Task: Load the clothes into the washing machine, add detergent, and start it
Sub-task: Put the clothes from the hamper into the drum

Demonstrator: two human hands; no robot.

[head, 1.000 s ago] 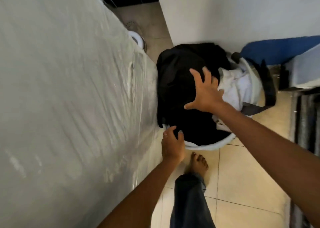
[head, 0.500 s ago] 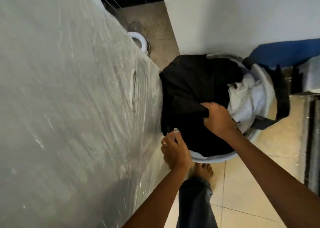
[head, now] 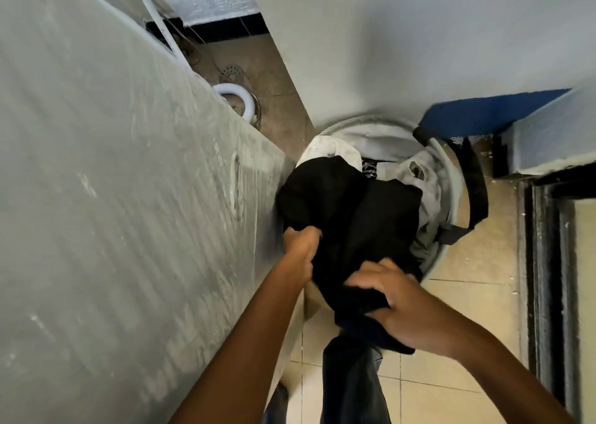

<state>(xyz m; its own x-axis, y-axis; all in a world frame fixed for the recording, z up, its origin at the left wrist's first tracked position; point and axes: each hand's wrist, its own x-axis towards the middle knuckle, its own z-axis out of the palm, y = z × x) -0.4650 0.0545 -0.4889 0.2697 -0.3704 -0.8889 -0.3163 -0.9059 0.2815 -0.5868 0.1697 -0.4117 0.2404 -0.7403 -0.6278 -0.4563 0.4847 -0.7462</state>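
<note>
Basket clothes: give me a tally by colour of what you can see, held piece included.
Black: 1, the black garment, gripped by the left hand and the right hand.
White or pale grey: 2, a white piece and a grey piece in the basket.
Dark patterned: 1, a patterned scrap.
Total: 4 visible; more may lie hidden.

Black garment (head: 351, 223): matt cloth, soft folds, no sheen that I can see. Pale clothes (head: 422, 182) beside it: light cloth, creased. Basin (head: 451, 165): looks like smooth plastic. Washing machine (head: 113, 182): under wrinkled, cloudy plastic film. Floor tiles (head: 451, 294): beige, faintly glossy. Wall (head: 419, 37): matt paint.
</note>
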